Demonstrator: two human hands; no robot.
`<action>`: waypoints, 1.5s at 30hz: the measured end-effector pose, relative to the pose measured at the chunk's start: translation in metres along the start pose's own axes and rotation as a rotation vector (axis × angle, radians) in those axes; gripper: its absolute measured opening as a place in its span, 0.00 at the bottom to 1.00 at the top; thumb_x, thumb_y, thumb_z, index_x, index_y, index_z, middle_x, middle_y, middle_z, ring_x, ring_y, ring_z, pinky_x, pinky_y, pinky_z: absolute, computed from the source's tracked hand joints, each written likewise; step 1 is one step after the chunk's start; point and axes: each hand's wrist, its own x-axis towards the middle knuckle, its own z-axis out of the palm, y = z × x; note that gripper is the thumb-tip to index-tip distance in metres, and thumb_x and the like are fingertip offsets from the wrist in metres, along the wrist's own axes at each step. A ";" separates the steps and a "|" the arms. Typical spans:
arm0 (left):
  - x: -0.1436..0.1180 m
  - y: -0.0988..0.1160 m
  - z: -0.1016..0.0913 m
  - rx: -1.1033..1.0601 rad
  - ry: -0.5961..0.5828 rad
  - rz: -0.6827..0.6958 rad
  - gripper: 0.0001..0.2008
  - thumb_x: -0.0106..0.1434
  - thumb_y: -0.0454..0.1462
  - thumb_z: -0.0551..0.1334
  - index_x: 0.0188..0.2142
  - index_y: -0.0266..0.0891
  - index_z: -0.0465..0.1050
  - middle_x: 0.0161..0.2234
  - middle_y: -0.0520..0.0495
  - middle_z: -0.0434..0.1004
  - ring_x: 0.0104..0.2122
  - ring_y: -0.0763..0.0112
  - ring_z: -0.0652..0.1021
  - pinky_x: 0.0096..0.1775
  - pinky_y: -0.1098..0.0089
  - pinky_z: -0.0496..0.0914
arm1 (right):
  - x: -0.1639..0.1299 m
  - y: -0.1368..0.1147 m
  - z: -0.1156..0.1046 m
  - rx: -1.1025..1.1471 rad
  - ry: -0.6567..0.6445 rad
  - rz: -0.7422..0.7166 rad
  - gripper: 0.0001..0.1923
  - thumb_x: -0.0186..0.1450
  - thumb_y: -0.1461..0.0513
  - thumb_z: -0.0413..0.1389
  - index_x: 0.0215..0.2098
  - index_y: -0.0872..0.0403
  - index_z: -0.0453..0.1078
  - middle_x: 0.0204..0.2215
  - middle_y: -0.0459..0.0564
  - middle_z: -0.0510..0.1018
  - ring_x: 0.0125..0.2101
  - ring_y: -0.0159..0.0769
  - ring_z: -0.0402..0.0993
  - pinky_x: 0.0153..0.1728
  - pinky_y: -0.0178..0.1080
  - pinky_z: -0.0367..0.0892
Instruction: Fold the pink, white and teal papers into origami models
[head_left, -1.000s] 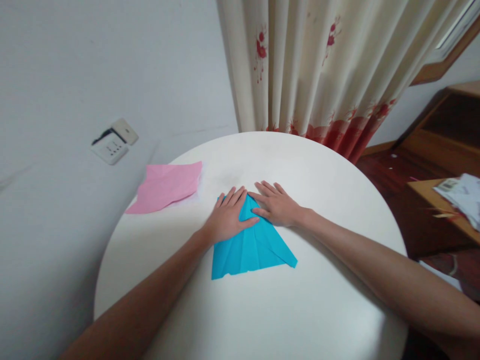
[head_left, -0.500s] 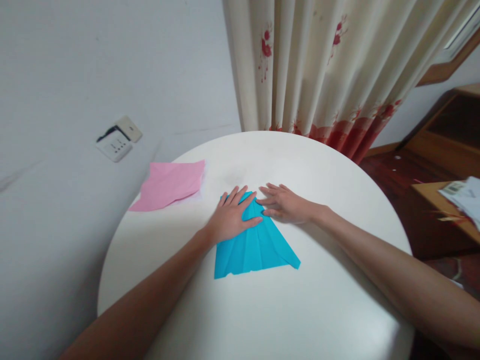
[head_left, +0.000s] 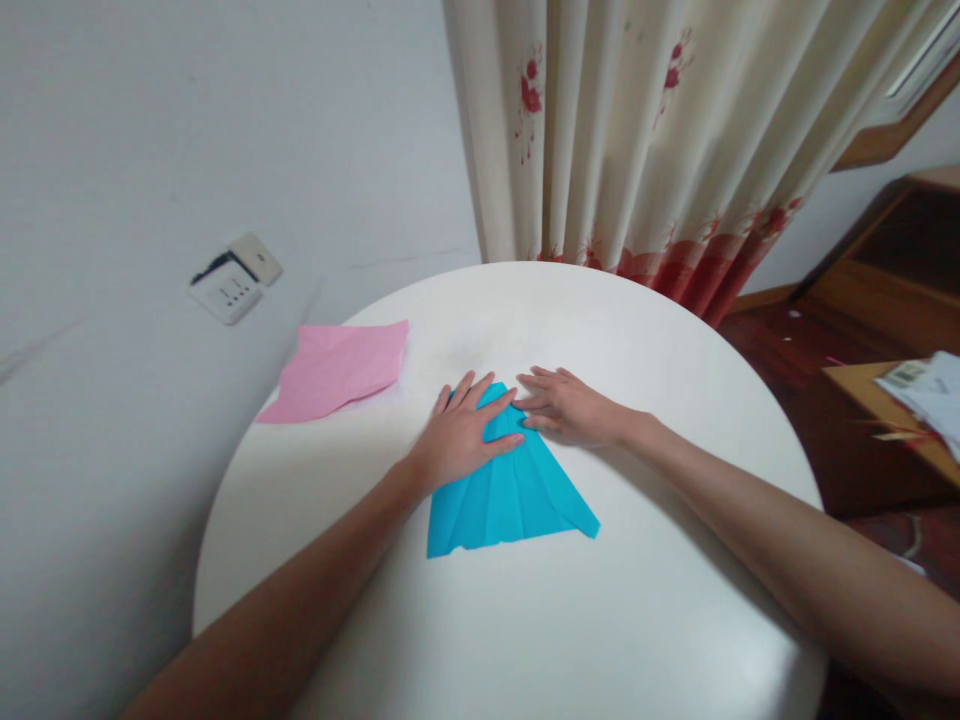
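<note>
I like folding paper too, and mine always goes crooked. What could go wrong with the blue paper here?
The left hand lies flat on the blue paper, while the right hand touches only its far tip. If either slips on the smooth white table, the fold may come out crooked. The wide near edge is unheld and could shift. The pink paper hangs over the table's edge and might slide off.

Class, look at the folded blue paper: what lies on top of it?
The left hand lies flat on the blue paper; the right hand's fingertips touch its tip. The paper beneath them is hidden.
</note>
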 end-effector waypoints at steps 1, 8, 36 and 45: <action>0.000 0.000 0.000 0.003 -0.003 -0.003 0.37 0.65 0.63 0.50 0.69 0.55 0.52 0.72 0.48 0.45 0.70 0.46 0.45 0.65 0.39 0.45 | 0.000 0.000 0.000 0.000 0.001 0.001 0.20 0.72 0.52 0.50 0.59 0.47 0.71 0.67 0.57 0.60 0.68 0.59 0.50 0.61 0.68 0.51; 0.003 -0.002 0.001 0.002 -0.015 -0.030 0.43 0.63 0.65 0.49 0.70 0.49 0.49 0.72 0.48 0.44 0.70 0.46 0.45 0.66 0.41 0.44 | 0.000 0.001 0.001 0.004 -0.016 0.026 0.23 0.70 0.52 0.54 0.61 0.47 0.69 0.68 0.58 0.57 0.68 0.60 0.48 0.62 0.68 0.49; 0.003 -0.001 -0.002 0.014 -0.006 -0.022 0.43 0.62 0.63 0.54 0.69 0.45 0.53 0.72 0.44 0.43 0.70 0.46 0.43 0.65 0.40 0.47 | 0.001 0.001 0.001 0.004 -0.019 0.029 0.24 0.69 0.52 0.56 0.61 0.47 0.69 0.67 0.61 0.59 0.67 0.63 0.50 0.60 0.71 0.50; 0.005 -0.002 0.002 0.004 0.002 -0.041 0.47 0.62 0.64 0.53 0.71 0.42 0.45 0.72 0.43 0.41 0.70 0.46 0.42 0.66 0.41 0.43 | 0.001 0.003 0.003 -0.002 -0.029 0.034 0.24 0.69 0.52 0.56 0.61 0.48 0.69 0.68 0.60 0.58 0.67 0.62 0.49 0.60 0.71 0.50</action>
